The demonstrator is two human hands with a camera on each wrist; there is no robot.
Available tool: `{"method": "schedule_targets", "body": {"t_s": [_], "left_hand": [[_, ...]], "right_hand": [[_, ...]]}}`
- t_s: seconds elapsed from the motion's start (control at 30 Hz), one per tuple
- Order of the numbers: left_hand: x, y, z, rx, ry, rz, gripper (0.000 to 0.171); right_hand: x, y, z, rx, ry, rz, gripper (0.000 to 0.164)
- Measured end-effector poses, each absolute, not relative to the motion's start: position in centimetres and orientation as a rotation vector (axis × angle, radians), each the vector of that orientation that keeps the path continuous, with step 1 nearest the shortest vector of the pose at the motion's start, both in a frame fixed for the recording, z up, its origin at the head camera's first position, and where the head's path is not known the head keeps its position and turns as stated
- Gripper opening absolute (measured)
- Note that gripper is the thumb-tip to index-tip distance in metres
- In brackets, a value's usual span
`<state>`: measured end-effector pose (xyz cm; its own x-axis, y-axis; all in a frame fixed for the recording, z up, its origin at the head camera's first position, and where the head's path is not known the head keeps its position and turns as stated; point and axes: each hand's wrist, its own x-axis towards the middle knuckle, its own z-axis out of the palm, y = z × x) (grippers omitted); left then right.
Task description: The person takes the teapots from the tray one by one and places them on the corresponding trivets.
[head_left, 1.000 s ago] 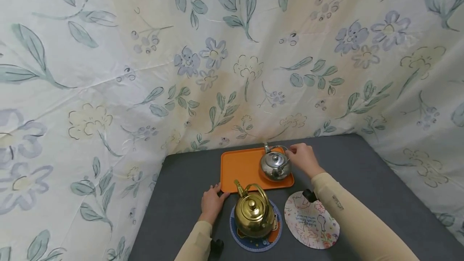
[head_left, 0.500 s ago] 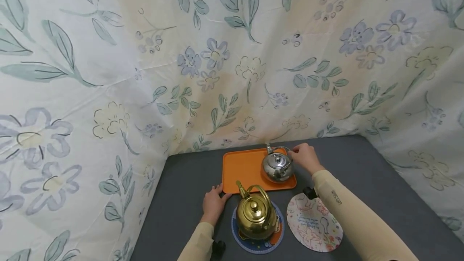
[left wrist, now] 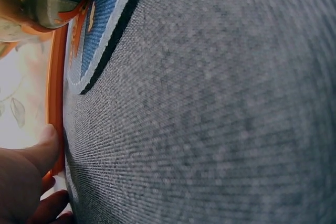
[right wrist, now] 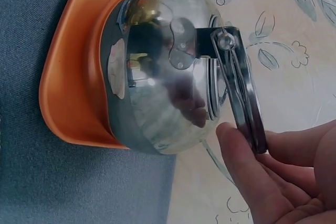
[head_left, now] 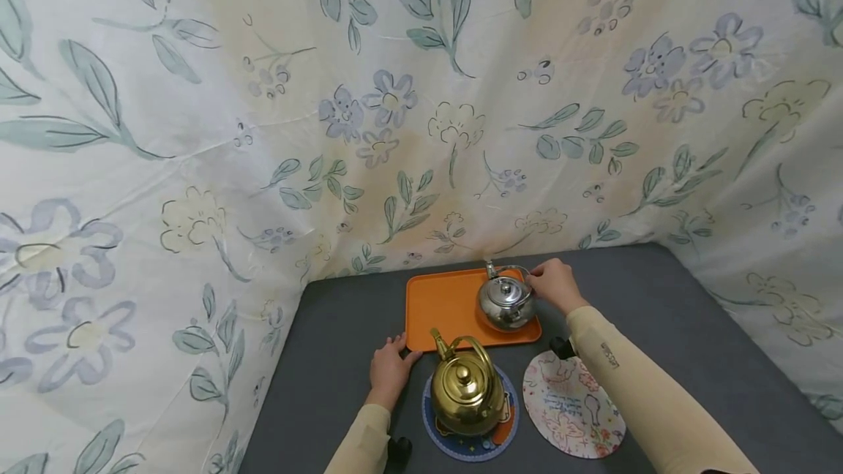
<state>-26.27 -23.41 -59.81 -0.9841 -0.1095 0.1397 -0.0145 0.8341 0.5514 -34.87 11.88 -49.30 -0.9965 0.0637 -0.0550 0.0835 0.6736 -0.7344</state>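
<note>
A shiny silver kettle (head_left: 506, 303) stands on the right part of an orange tray (head_left: 435, 306). My right hand (head_left: 555, 284) is at its swung-over handle. In the right wrist view the thumb and fingers pinch the end of that metal handle (right wrist: 244, 93), which leans to one side of the lid. My left hand (head_left: 387, 368) touches the tray's near left corner, fingers fairly straight, and in the left wrist view its thumb (left wrist: 46, 148) lies against the tray's edge. Just right of this hand sits a gold kettle (head_left: 465, 397), its spout toward the tray.
Under the gold kettle lies a round blue patterned mat (head_left: 454, 450). To its right is a round pink-and-white printed mat (head_left: 566, 408), partly beneath the right forearm. The dark grey table (head_left: 349, 320) ends at a floral curtain (head_left: 421, 137) behind and on both sides.
The head view has shifted slightly. Both hands and both kettles keep their places on the table.
</note>
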Motion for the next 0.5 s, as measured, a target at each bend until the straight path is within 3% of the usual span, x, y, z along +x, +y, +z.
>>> {"method": "schedule_targets", "body": {"t_s": [0.5], "left_hand": [[-26.2, -23.7, -60.1, 0.084, -2.857, -0.821, 0.062]], "right_hand": [[-33.7, 11.6, -48.6, 0.142, 2.926, -1.220, 0.025]]}}
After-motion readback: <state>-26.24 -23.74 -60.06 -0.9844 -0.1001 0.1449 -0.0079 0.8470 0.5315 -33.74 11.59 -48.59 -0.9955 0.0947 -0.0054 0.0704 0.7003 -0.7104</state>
